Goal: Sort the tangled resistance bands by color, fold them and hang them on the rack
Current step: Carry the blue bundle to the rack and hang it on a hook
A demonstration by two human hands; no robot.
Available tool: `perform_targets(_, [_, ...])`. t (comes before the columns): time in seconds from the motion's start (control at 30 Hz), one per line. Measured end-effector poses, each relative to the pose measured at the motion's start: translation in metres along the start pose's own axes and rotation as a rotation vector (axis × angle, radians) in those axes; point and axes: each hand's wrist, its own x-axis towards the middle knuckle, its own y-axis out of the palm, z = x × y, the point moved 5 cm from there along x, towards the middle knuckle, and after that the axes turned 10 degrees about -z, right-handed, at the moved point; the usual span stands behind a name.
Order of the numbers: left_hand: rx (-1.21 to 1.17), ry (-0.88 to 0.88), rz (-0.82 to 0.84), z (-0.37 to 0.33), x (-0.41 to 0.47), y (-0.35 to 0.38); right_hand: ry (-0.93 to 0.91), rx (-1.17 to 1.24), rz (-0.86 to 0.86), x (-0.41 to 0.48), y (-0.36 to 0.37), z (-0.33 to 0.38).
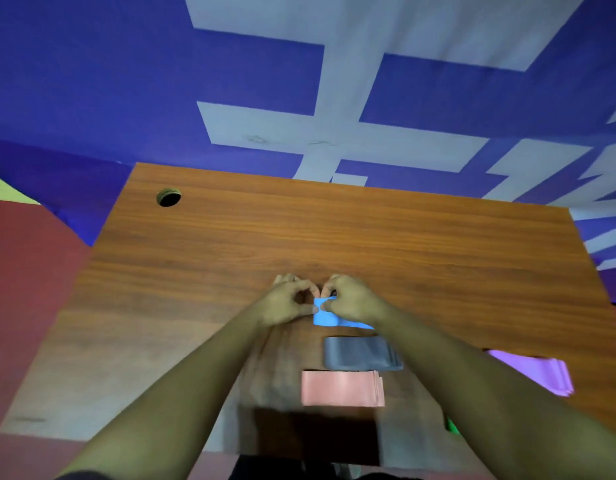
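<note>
Seen from a head-worn camera looking down, two bare forearms reach across a wood-grain desk (299,230) and meet at a blue resistance band (334,319). The left hand (287,303) has its fingers curled, with thumb and forefinger pinching the band's left corner. The right hand (349,299) is curled too and pinches the band's top edge just beside the left fingertips, so the two pinches almost touch. The blue band is a thin, flat, smooth strip that lies on the desk and runs from the fingers back under the right wrist. This looks like the folding step, with blue as the colour in hand. Nearer the person than the fingers lie three bands already folded: a grey band (362,353), a layered rectangle with a slight sheen, sits just behind the blue one. A matte pink band (341,389) sits behind that, and a purple band (538,372) lies well to the right of the fingers, past the right forearm. A sliver of bright green (451,424) shows beside that forearm (too little to say what it is). The next move probably calls for bringing the pinched end over with the edges aligned, then pressing the crease flat, since the stretchy strip may spring open. No rack is in view.
</note>
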Motion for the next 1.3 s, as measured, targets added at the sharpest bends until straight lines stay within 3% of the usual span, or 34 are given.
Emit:
perform_targets(0.13, [-0.138, 0.062, 0.08, -0.044, 0.001, -0.038, 0.025, 0.159, 0.082, -0.015, -0.059, 0.03])
perform_targets(0.3, [-0.355, 0.084, 0.185, -0.109, 0.004, -0.104, 0.022, 0.252, 0.024, -0.031, -0.148, 0.078])
perform_targets(0.5, [-0.434, 0.172, 0.137, -0.187, 0.009, -0.186, 0.024, 0.388, -0.127, -0.047, -0.244, 0.113])
perform_targets(0.7, [-0.381, 0.323, 0.053, -0.257, 0.008, -0.239, 0.055, 0.747, -0.226, -0.065, -0.311, 0.126])
perform_targets(0.83, [-0.348, 0.4, -0.026, -0.294, 0.007, -0.258, -0.006, 0.865, -0.266, -0.078, -0.34, 0.131])
perform_targets(0.93, [-0.323, 0.4, -0.101, -0.315, 0.006, -0.266, -0.1, 0.789, -0.352, -0.092, -0.361, 0.131])
perform_targets(1.1, [-0.382, 0.418, -0.233, -0.362, 0.001, -0.271, -0.291, 0.417, -0.458, -0.134, -0.398, 0.138])
perform_targets(1.2, [-0.407, 0.435, -0.254, -0.396, -0.001, -0.267, -0.381, 0.262, -0.503, -0.158, -0.422, 0.134])
perform_targets(1.3, [-0.378, 0.474, -0.273, -0.436, -0.004, -0.258, -0.432, 0.206, -0.653, -0.177, -0.454, 0.117])
